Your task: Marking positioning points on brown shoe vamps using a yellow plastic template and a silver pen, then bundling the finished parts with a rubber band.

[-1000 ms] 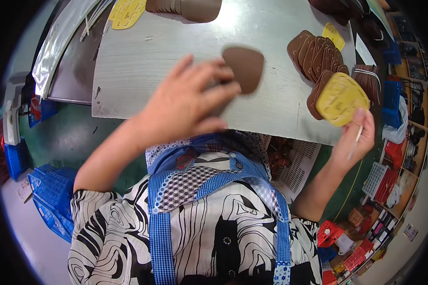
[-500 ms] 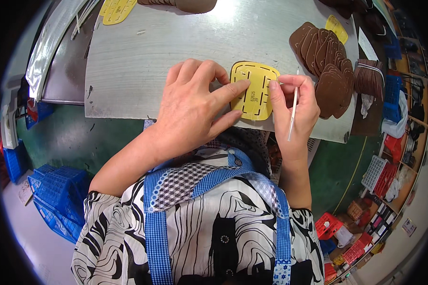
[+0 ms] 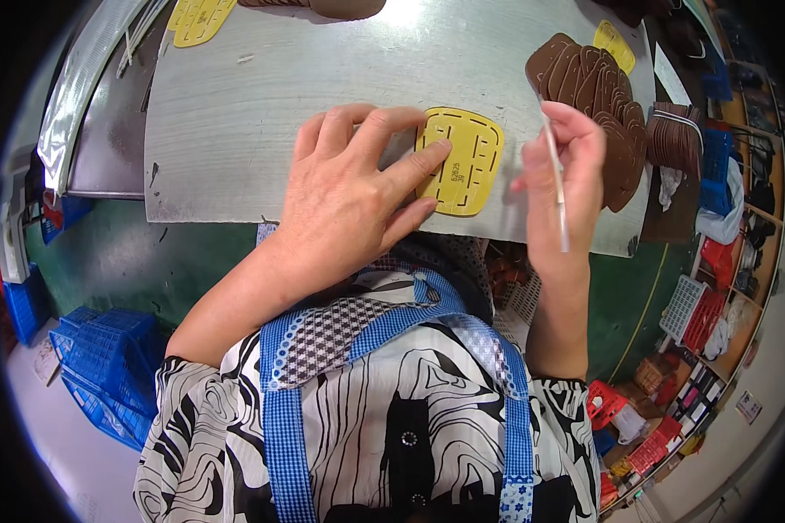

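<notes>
A yellow template (image 3: 472, 161) with rounded corners and slots lies flat near the table's front edge. A thin dark edge shows along its left side; what lies beneath is mostly hidden. My left hand (image 3: 351, 179) rests at its left, fingers spread, the index fingertip pressing on top and the thumb by the lower left side. To the right of the template, apart from it, my right hand (image 3: 569, 187) is raised above the table. A slim whitish pen (image 3: 556, 161) sits in its closed fingers, smeared by motion.
Brown cut pieces (image 3: 580, 78) lie fanned out at the right, beside a banded brown bundle (image 3: 674, 139). Other yellow templates lie at the far left (image 3: 202, 19) and far right (image 3: 615, 45). Brown pieces (image 3: 347, 7) sit at the far edge. Blue baskets (image 3: 109, 366) stand on the floor.
My right hand has let go of the template's right edge and moved away to the right with the pen. My left hand stays on the template. The whole view has shifted slightly.
</notes>
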`<state>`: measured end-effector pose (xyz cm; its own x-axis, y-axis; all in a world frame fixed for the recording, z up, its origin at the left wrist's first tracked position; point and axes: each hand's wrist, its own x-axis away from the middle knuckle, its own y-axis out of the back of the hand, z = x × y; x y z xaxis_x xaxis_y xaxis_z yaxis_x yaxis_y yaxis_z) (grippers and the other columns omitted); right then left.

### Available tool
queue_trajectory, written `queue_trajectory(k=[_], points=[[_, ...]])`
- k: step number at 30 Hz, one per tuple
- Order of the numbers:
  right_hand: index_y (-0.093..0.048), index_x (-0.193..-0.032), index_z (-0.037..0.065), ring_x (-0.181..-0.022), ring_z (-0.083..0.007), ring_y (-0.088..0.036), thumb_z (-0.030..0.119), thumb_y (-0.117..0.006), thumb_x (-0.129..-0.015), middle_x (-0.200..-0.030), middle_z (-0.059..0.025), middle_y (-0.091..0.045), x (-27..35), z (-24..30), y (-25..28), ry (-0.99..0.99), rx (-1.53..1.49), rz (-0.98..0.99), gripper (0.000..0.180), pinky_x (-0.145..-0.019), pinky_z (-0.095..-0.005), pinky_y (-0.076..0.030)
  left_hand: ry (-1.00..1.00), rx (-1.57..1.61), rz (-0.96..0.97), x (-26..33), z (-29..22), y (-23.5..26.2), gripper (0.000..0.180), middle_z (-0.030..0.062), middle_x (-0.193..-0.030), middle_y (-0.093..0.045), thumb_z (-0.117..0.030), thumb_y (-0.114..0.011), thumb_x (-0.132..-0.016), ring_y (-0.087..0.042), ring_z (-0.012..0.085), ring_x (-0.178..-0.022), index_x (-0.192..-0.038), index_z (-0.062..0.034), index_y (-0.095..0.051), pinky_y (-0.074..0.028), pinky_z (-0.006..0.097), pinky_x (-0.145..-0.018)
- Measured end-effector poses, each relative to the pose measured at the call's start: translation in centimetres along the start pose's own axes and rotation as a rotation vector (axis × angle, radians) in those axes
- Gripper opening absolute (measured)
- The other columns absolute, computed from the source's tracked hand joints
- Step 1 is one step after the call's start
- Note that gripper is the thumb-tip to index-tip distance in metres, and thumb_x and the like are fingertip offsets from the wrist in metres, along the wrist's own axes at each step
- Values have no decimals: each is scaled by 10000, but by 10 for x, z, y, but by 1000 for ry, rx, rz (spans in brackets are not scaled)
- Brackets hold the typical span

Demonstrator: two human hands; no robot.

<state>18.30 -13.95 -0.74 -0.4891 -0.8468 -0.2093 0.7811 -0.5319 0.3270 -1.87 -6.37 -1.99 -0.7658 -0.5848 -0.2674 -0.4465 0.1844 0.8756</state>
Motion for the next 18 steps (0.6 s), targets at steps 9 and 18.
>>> queue_trajectory(k=[9, 18], points=[[-722, -966, 52, -692, -263, -669, 213, -629, -1010, -754, -100, -686, -22, -8, -23, 219, 161, 349, 192, -650, -366, -509, -25, -20, 53, -2, 0, 3, 405, -11, -1420, -565, -297, -765, -825, -497, 279, -1231, -1223, -243, -711, -368, 445, -1050], [-686, -952, 58, -668, -269, -601, 157, -566, -1033, -704, -77, -628, 3, -9, 3, 206, 499, 117, 175, -630, -393, -463, -8, -27, 2, -2, -1, -1, 396, -18, -1413, -568, -311, -767, -833, -500, 270, -1230, -1221, -262, -709, -358, 440, -1074]])
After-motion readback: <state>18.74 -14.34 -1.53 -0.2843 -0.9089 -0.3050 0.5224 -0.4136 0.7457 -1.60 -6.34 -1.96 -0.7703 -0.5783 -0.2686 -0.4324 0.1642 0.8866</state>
